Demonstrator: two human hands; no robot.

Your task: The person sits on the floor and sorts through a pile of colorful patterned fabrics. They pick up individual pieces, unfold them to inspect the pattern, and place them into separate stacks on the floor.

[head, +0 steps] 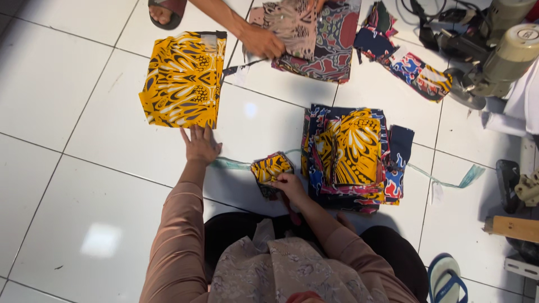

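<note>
My left hand (200, 144) lies flat on the white tiled floor with fingers spread, its tips just below the lower edge of a folded yellow and black patterned cloth (182, 78). My right hand (287, 184) pinches a small folded yellow patterned fabric piece (270, 168) close to my knees. Right of it sits a stack of folded patterned cloths (351, 154), yellow on top, blue and red beneath. A pale green strip (449, 182) runs under the stack.
Another person's hand (261, 42) holds brown and dark red patterned fabric (320, 39) at the top. More folded blue and red cloth (412, 67) lies top right. A machine motor (499, 50) and tools stand at the right. A sandalled foot (165, 11) is top left, another sandal (446, 278) bottom right.
</note>
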